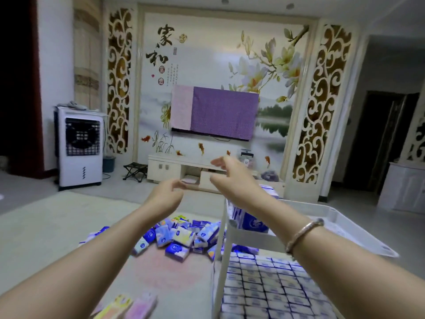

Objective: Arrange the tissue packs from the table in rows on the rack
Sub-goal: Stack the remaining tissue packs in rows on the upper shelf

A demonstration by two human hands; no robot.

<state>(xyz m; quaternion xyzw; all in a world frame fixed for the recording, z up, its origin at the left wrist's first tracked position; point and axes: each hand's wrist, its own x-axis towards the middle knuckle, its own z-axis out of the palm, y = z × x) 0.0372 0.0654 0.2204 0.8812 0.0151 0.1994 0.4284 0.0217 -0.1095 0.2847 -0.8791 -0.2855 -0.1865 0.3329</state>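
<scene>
Tissue packs (177, 238) on the table (174, 284) look light, soft and slick-wrapped; pinch each across its short sides. Your left hand (166, 194) and right hand (232, 174) hover with loosely spread fingers, holding nothing.

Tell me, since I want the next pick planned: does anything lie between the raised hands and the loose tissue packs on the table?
Nothing visible does. The left hand and right hand, both holding nothing, hang above the pile of loose tissue packs. The white rack stands beside the pile, not between.
</scene>
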